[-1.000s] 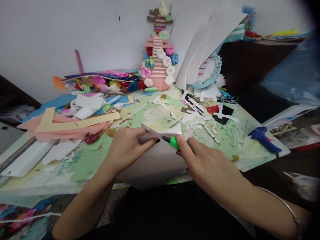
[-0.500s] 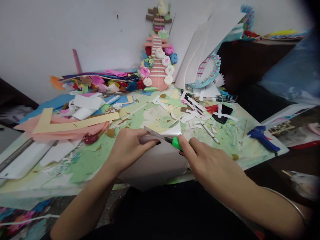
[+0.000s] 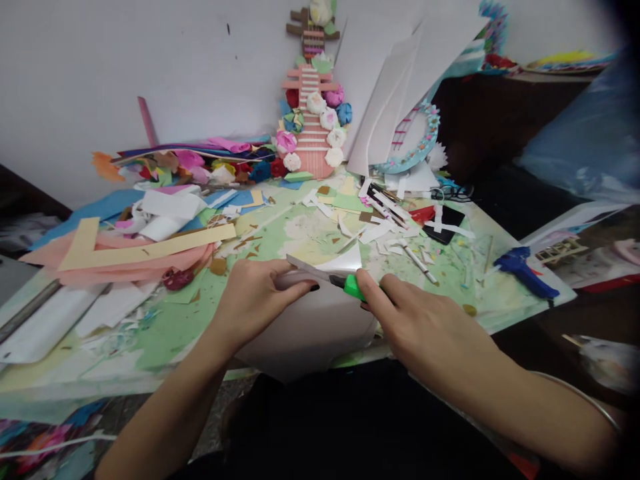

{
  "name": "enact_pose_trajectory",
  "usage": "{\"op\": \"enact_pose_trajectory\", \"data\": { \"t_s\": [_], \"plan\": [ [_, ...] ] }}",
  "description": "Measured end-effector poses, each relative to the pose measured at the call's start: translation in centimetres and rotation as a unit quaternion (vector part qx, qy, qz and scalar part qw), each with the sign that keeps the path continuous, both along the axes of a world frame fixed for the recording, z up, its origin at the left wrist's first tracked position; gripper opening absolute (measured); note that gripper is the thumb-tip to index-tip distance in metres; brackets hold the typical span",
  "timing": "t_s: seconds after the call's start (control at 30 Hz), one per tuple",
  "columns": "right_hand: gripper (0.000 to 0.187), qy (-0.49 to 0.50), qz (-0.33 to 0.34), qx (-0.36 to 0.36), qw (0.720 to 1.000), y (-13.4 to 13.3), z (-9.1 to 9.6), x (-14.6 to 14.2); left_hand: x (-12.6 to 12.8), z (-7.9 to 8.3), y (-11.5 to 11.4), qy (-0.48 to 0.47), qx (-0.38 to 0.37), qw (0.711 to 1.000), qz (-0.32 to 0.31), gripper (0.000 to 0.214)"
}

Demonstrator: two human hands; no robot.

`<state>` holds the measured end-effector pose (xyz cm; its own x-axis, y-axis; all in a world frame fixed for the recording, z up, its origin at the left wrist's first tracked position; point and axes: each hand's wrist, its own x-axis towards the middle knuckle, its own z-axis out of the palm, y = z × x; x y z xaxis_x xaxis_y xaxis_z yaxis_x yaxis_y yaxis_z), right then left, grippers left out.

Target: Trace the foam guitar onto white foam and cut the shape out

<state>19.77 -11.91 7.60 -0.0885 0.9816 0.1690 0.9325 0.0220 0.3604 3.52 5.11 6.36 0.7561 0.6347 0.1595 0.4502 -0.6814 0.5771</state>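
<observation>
A white sheet of card (image 3: 310, 327) is bent over the table's front edge, its lower part hanging toward my lap. My left hand (image 3: 255, 293) pinches the upper left edge of this card between thumb and fingers. In my right hand (image 3: 405, 307) is a utility knife (image 3: 353, 285) with a green and black handle. Its extended blade (image 3: 310, 267) lies along the card's upper edge and points left toward my left fingers. The knife's rear end is hidden inside my right palm.
Paper scraps (image 3: 375, 230) and a marker pen (image 3: 420, 263) litter the table beyond my hands. A blue glue gun (image 3: 527, 270) lies at right. Salmon and cream paper (image 3: 150, 250) is piled at left. A flower-covered pink paper instrument (image 3: 315, 147) leans on the wall.
The whole view has shifted slightly, with the background sliding a little left. Both hands, the knife and the card keep almost the same positions.
</observation>
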Motion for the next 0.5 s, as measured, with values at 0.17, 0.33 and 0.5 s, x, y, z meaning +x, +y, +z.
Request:
{"op": "enact_pose_trajectory", "data": {
  "t_s": [0.17, 0.33, 0.5],
  "plan": [
    [0.057, -0.006, 0.004, 0.008, 1.0, -0.11, 0.07, 0.03, -0.02, -0.12, 0.12, -0.001, 0.003, 1.0, -0.008, 0.025],
    [0.059, -0.01, 0.015, 0.021, 1.0, -0.17, 0.08, 0.11, -0.16, -0.22, 0.12, 0.009, 0.007, 1.0, 0.002, 0.026],
    [0.06, -0.003, 0.01, 0.015, 1.0, -0.42, -0.02, 0.3, -0.23, -0.28, 0.24, -0.002, 0.0, 1.0, -0.012, 0.025]
  ]
}}
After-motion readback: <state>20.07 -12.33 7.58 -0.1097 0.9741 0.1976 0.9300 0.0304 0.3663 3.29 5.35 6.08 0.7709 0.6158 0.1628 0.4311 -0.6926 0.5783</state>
